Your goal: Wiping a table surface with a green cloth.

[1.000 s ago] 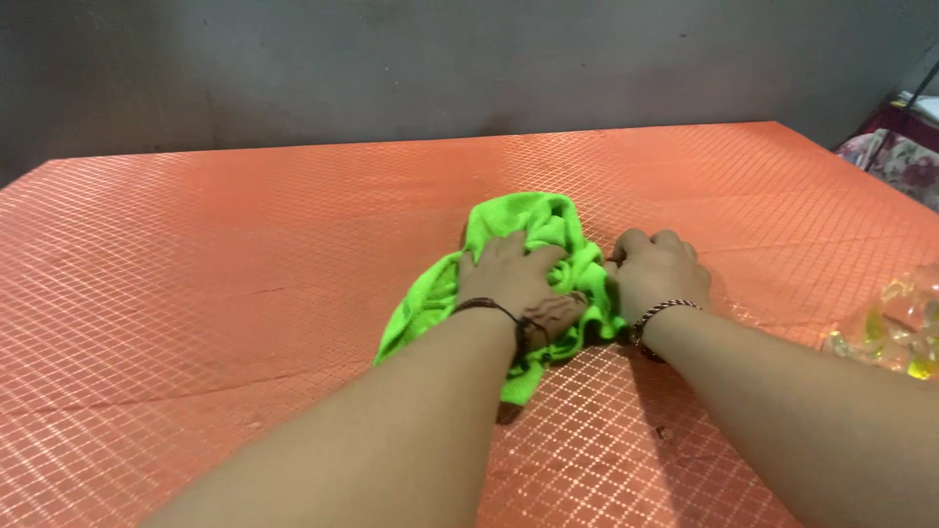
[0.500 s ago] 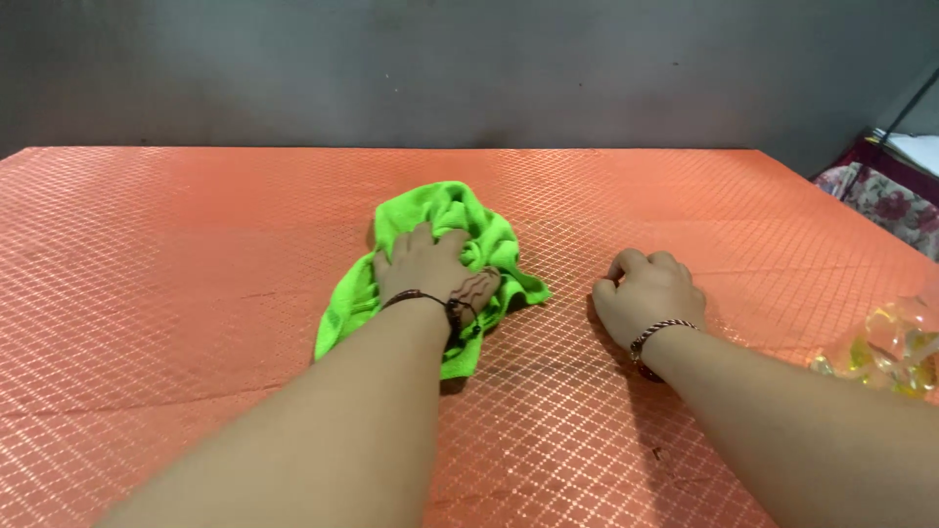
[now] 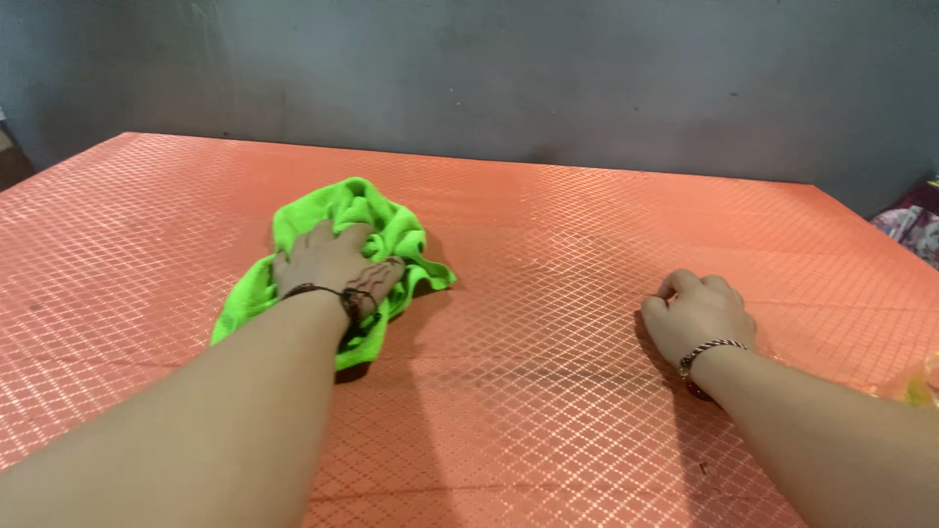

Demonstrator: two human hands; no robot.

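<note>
Well inside table (image 3: 587,225) edges: L hand (image 3: 333,269) fingers spread flat on green cloth (image 3: 391,230), R hand (image 3: 696,318) fisted, empty.

Left hand (image 3: 333,269) hides middle of green cloth (image 3: 391,230); yellowish object (image 3: 921,386) cut off by right edge.

- An orange-red surface (image 3: 548,235) with a shiny diamond-grid pattern is filling most of the view, running back to a grey wall (image 3: 548,78).
- A crumpled bright green cloth (image 3: 386,230) is lying on it, left of centre.
- The left hand (image 3: 333,269) is pressing flat on the cloth.
- The right hand (image 3: 696,318) is resting curled on the bare surface, well apart from the cloth.
</note>
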